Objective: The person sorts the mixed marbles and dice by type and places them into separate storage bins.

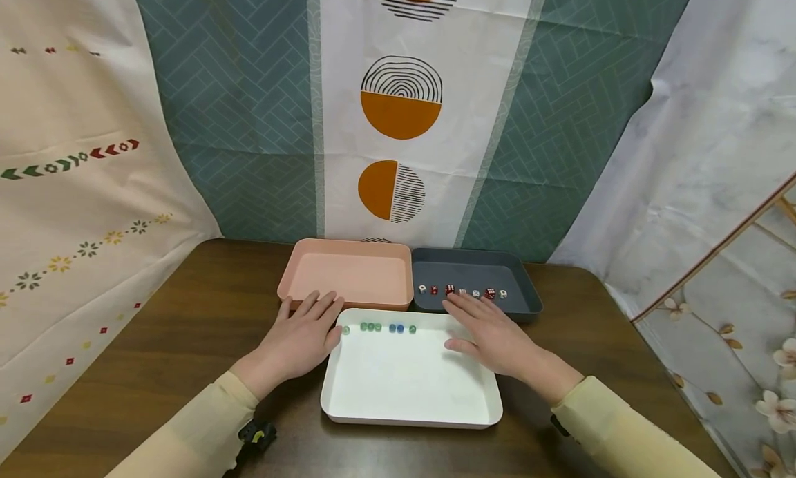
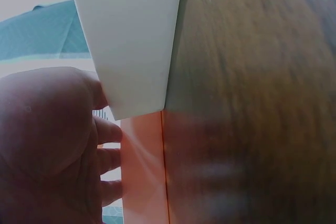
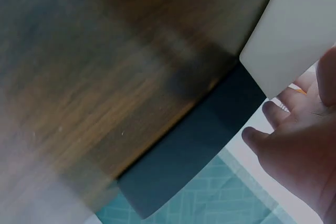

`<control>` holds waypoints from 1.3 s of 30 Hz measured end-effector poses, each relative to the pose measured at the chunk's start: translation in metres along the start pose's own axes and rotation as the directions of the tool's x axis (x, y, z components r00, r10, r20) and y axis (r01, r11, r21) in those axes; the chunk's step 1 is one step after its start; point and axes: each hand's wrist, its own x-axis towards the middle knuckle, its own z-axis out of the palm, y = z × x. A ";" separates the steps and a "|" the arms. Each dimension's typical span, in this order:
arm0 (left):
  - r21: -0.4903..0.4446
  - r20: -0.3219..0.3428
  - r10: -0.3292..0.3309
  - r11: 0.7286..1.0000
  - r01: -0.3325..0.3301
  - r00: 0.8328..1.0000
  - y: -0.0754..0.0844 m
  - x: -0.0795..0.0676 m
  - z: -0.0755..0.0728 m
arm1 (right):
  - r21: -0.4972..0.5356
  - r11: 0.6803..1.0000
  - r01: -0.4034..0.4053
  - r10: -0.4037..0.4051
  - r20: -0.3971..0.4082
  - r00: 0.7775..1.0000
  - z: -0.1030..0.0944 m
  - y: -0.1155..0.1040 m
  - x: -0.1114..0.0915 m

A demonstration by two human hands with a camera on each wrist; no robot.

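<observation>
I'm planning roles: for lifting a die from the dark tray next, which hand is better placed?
Probably the right hand: it appears closer to the dice in the dark tray, whereas the left hand is nearer the pink tray.

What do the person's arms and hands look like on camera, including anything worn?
The left hand and right hand wear no gloves. Long, pale-yellow sleeves run to the wrists. A black device with a yellow-green mark shows below the left cuff; a dark piece shows by the right one, too hidden to identify.
</observation>
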 end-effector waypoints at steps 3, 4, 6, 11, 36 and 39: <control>0.013 -0.004 -0.004 1.000 0.004 1.000 0.002 -0.001 -0.002 | 0.015 1.000 0.015 -0.014 -0.007 1.000 0.001 0.000 -0.001; 0.016 -0.007 -0.004 1.000 0.005 1.000 0.002 -0.001 -0.002 | 0.021 1.000 0.022 -0.022 -0.012 1.000 0.002 0.000 -0.001; 0.022 -0.014 -0.004 1.000 0.004 1.000 0.003 -0.002 -0.003 | 0.026 0.999 0.025 -0.025 -0.012 1.000 0.003 0.001 -0.002; 0.032 -0.021 0.001 0.999 -0.001 1.000 0.006 -0.002 -0.005 | 0.040 0.999 0.014 -0.014 -0.003 1.000 0.005 0.002 -0.004; 0.044 -0.085 0.004 0.999 -0.001 0.996 0.015 0.002 0.001 | 0.055 0.998 -0.004 -0.003 0.112 0.994 0.004 0.009 -0.002; 0.059 -0.124 0.029 0.998 -0.022 0.992 0.017 0.003 0.001 | 0.039 0.999 -0.011 0.006 0.127 0.992 0.003 0.008 -0.002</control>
